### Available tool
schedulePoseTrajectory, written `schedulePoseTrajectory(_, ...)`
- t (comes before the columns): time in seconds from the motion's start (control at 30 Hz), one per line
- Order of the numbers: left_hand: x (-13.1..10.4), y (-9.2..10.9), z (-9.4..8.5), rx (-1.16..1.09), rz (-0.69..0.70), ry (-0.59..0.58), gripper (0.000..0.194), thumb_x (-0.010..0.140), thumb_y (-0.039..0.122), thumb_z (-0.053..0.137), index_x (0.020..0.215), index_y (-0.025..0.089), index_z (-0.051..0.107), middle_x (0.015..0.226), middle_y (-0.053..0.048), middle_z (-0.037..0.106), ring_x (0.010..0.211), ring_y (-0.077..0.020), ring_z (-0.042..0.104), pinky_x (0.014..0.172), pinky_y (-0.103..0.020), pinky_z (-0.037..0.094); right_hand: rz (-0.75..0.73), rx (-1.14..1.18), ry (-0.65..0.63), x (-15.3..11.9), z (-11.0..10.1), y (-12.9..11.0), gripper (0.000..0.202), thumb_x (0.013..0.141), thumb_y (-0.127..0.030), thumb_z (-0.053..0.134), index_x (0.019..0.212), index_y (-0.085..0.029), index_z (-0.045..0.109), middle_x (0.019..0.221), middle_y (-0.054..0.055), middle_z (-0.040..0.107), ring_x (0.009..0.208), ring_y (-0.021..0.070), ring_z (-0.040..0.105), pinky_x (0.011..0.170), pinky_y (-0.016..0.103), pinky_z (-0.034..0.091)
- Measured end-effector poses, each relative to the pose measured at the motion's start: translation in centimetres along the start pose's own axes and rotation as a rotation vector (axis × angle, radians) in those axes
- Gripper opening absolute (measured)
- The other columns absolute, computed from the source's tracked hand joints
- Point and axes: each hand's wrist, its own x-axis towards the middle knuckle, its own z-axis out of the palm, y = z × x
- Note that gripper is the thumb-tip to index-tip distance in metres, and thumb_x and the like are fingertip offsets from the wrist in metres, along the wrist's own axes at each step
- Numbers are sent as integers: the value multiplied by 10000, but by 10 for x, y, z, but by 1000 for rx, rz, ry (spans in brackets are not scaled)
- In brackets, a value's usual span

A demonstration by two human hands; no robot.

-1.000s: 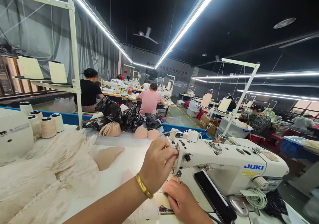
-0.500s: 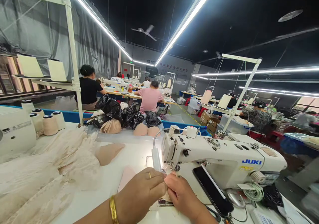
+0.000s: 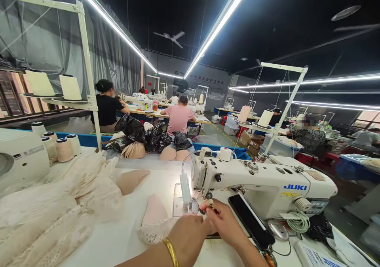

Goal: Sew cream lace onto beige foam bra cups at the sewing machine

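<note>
My left hand (image 3: 190,235), with a gold bangle at the wrist, is just in front of the needle area of the white sewing machine (image 3: 252,182). Its fingertips are hidden behind its back and beside the other hand. My right hand (image 3: 224,221) touches it from the right, fingers pinched together under the needle. Something small and dark shows at those fingertips; its kind cannot be made out. To the left of my hands lie a pale pink cup pad (image 3: 154,208) and cream lace (image 3: 157,230). A lit lamp (image 3: 185,187) hangs by the machine head.
Cream lace fabric (image 3: 56,195) is heaped at left, beside a beige pad (image 3: 133,180). Thread cones (image 3: 64,150) stand behind it. A black phone (image 3: 251,219) and a computer mouse (image 3: 278,230) lie right of my hands. Co-workers sit at machines further back.
My left hand has moved right and lower, its fingers now turned out of sight. My right hand has shifted slightly right and up. The pink pad and lace at left are more exposed.
</note>
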Motion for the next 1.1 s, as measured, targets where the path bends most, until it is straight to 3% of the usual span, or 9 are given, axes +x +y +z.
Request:
schedulePoseTrajectory(0.1, -17, 2, 20, 46, 167, -103, 237, 734, 164, 785, 891, 223, 619, 714, -11, 732, 529, -229, 656, 430, -302, 325, 224, 525, -130, -13, 2, -11, 399, 947, -580, 637, 1102, -221, 714, 847, 53, 710, 683, 165, 570, 578, 246, 382)
schedulePoseTrajectory(0.17, -31, 2, 26, 8, 316, -11, 119, 865, 244, 728, 880, 234, 610, 706, 3, 725, 550, -193, 633, 474, -299, 379, 255, 662, -153, -27, 7, -19, 448, 938, -647, 628, 1067, -225, 697, 645, -21, 597, 519, 112, 401, 513, 226, 290)
schedulePoseTrajectory(0.27, -45, 0, 10, -60, 449, 338, 63, 1001, 252, 566, 1043, 244, 612, 931, -45, 759, 741, -188, 637, 703, -314, 481, 123, 387, -146, -46, 11, -31, 374, 975, -591, 610, 915, -234, 703, 662, -16, 585, 600, 142, 477, 616, 266, 405)
schedulePoseTrajectory(0.33, -47, -6, -9, -19, 396, 438, 171, 1000, 178, 482, 1119, 228, 595, 969, -69, 738, 765, -207, 611, 738, -351, 469, 18, 149, -265, -50, 7, -36, 294, 992, -491, 614, 871, -243, 713, 816, 15, 666, 782, 192, 582, 761, 310, 464)
schedulePoseTrajectory(0.4, -46, -14, -23, 74, 303, 408, 212, 935, 65, 454, 1046, 188, 585, 850, -58, 691, 688, -213, 570, 683, -361, 446, 12, -1, -348, -44, -2, -33, 260, 986, -397, 609, 800, -234, 688, 763, -8, 647, 743, 181, 574, 722, 288, 456)
schedulePoseTrajectory(0.57, -37, -39, -22, 358, 235, 475, 334, 903, -74, 390, 1127, 90, 577, 855, -70, 662, 693, -221, 570, 661, -357, 469, 177, -218, -42, 10, -20, 5, 283, 960, -294, 552, 697, -193, 578, 655, -25, 563, 657, 156, 501, 616, 261, 367)
schedulePoseTrajectory(0.73, -29, -52, -19, 468, 238, 587, 309, 925, -69, 417, 1163, 46, 577, 829, -70, 649, 691, -225, 569, 658, -368, 475, 209, -269, 5, 56, -2, 18, 291, 992, -412, 615, 820, -180, 644, 832, 15, 680, 753, 177, 615, 718, 308, 487)
schedulePoseTrajectory(0.97, -42, -54, -23, 423, 231, 546, 267, 957, -47, 428, 1124, 82, 591, 895, -84, 675, 697, -218, 573, 646, -362, 502, 218, -292, -95, 18, -5, 4, 253, 872, -262, 603, 633, -212, 535, 567, -42, 515, 584, 148, 456, 592, 261, 321)
schedulePoseTrajectory(1.1, -38, -54, -14, 304, 253, 525, 235, 972, -26, 421, 1090, 96, 583, 894, -84, 675, 729, -225, 605, 664, -363, 558, 228, -290, -71, 4, -18, 10, 254, 890, -290, 553, 655, -212, 495, 619, -49, 495, 614, 136, 435, 589, 240, 295)
